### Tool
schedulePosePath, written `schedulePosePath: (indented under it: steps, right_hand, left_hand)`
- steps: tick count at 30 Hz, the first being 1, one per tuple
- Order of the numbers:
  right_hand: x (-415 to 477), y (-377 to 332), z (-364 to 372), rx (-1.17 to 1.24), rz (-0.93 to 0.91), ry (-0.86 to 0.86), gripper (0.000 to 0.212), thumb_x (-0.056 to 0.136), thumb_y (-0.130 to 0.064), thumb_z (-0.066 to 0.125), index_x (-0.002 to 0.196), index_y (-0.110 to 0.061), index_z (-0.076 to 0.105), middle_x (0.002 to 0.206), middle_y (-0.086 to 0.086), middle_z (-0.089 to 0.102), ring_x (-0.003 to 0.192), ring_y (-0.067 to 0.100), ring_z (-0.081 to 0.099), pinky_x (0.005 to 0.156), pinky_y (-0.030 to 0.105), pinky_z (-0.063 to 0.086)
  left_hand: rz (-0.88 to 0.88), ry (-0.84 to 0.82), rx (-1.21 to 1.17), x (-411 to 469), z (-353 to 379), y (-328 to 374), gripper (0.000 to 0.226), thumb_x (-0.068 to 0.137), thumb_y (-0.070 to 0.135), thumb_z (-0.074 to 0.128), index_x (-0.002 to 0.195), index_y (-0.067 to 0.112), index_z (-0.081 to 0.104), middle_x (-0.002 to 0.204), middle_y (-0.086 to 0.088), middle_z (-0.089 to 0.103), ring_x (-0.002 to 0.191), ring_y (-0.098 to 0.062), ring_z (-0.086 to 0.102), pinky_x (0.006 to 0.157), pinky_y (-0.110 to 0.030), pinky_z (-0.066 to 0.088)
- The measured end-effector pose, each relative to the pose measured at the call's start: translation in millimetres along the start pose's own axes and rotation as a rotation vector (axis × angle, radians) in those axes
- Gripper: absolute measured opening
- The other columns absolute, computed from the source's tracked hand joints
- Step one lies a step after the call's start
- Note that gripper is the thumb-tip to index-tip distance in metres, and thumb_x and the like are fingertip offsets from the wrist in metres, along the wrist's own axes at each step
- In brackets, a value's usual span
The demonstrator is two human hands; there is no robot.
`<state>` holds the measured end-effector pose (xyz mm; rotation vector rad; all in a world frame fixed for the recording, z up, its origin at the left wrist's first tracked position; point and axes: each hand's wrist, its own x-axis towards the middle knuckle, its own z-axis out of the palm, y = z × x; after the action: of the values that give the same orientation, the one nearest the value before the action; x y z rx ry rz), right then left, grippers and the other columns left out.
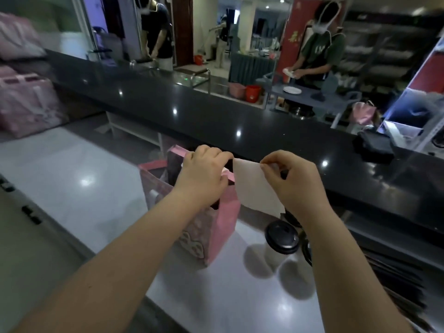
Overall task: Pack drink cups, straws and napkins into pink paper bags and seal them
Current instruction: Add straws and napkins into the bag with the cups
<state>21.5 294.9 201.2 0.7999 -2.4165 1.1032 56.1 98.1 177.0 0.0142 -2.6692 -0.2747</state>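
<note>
white counter (pixel 72 183), pink paper bag (pixel 225 224), napkin (pixel 254 188)

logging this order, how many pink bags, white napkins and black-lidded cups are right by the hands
pink bag: 1
white napkin: 1
black-lidded cup: 1, more may be hidden
total: 3

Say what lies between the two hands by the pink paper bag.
In the head view, a white paper napkin, pinched by the right hand; the left hand grips the pink paper bag.
</note>
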Motion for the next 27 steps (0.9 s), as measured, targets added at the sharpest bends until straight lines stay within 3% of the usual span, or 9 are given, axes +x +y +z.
schedulePosePath:
  steps: [4, 8, 11, 14, 17, 19, 21, 23, 27]
  right_hand:
    - [30, -23, 29, -0.035, -0.05, 0.028, 0.006, 0.089, -0.021, 0.065, 0.092, -0.024, 0.069, 0.08, -0.018, 0.061, 0.073, -0.003, 0.052, 0.066, 0.019, 0.04]
    - [55, -37, 61, -0.035, 0.008, 0.041, 0.005, 0.089, -0.023, 0.064, 0.092, -0.026, 0.068, 0.086, -0.017, 0.063, 0.082, -0.003, 0.056, 0.066, 0.017, 0.042]
    - [64, -41, 89, -0.051, 0.084, 0.03, 0.007, 0.09, -0.023, 0.064, 0.09, -0.03, 0.066, 0.086, -0.015, 0.063, 0.08, 0.001, 0.056, 0.065, 0.019, 0.042]
    - [69, -43, 111, -0.078, 0.116, 0.055, 0.008, 0.091, -0.025, 0.063, 0.091, -0.033, 0.065, 0.087, -0.016, 0.063, 0.081, 0.002, 0.058, 0.069, 0.023, 0.048]
    - [72, -45, 125, -0.095, 0.158, 0.074, 0.01, 0.09, -0.026, 0.063, 0.088, -0.036, 0.065, 0.087, -0.018, 0.064, 0.083, 0.001, 0.059, 0.073, 0.026, 0.051]
    - [71, -46, 136, -0.1, 0.194, 0.027, 0.011, 0.089, -0.025, 0.064, 0.087, -0.036, 0.066, 0.087, -0.019, 0.065, 0.085, 0.0, 0.059, 0.076, 0.025, 0.051]
    - [67, -46, 149, -0.107, 0.207, -0.058, 0.012, 0.089, -0.023, 0.065, 0.088, -0.035, 0.067, 0.088, -0.019, 0.065, 0.088, -0.001, 0.058, 0.078, 0.023, 0.049]
    - [62, -45, 160, -0.179, 0.212, -0.131, 0.011, 0.089, -0.022, 0.065, 0.092, -0.032, 0.068, 0.089, -0.019, 0.064, 0.089, 0.001, 0.056, 0.078, 0.022, 0.047]
    - [61, -40, 165, -0.511, 0.195, -0.128, 0.01, 0.091, -0.022, 0.061, 0.094, -0.021, 0.071, 0.089, -0.01, 0.065, 0.089, 0.016, 0.055, 0.081, 0.037, 0.046]
  left_hand:
    - [0.038, -0.027, 0.009, 16, -8, -55, 0.045, 0.087, 0.027, 0.06, 0.132, 0.026, 0.053, 0.126, 0.007, 0.058, 0.122, -0.02, 0.044, 0.101, -0.042, 0.036]
    - [0.081, -0.139, -0.164, 23, -6, -114, 0.044, 0.089, 0.035, 0.062, 0.132, 0.029, 0.054, 0.129, 0.011, 0.058, 0.124, -0.014, 0.044, 0.105, -0.042, 0.038]
    - [0.132, -0.286, -0.241, 34, 2, -155, 0.04, 0.085, 0.043, 0.068, 0.123, 0.034, 0.06, 0.118, 0.017, 0.061, 0.114, -0.009, 0.05, 0.099, -0.041, 0.046]
    - [0.245, -0.408, -0.302, 50, 12, -183, 0.039, 0.079, 0.047, 0.071, 0.117, 0.039, 0.061, 0.104, 0.025, 0.059, 0.097, -0.001, 0.054, 0.085, -0.03, 0.051]
    - [0.351, -0.448, -0.303, 61, 22, -193, 0.038, 0.072, 0.056, 0.067, 0.107, 0.043, 0.06, 0.092, 0.031, 0.054, 0.09, 0.003, 0.053, 0.075, -0.018, 0.042]
    - [0.395, -0.467, -0.289, 67, 28, -196, 0.037, 0.069, 0.063, 0.064, 0.1, 0.045, 0.055, 0.088, 0.027, 0.055, 0.087, -0.001, 0.053, 0.08, -0.024, 0.041]
    - [0.398, -0.493, -0.303, 70, 33, -201, 0.051, 0.065, 0.074, 0.058, 0.105, 0.044, 0.052, 0.097, 0.025, 0.056, 0.092, 0.0, 0.05, 0.093, -0.031, 0.04]
    - [0.393, -0.527, -0.299, 71, 38, -208, 0.077, 0.058, 0.082, 0.054, 0.124, 0.042, 0.048, 0.123, 0.021, 0.053, 0.114, -0.005, 0.045, 0.11, -0.037, 0.031]
    - [0.376, -0.618, -0.27, 71, 45, -214, 0.115, 0.05, 0.09, 0.055, 0.147, 0.036, 0.023, 0.153, 0.011, 0.032, 0.144, -0.019, 0.022, 0.122, -0.05, 0.01]
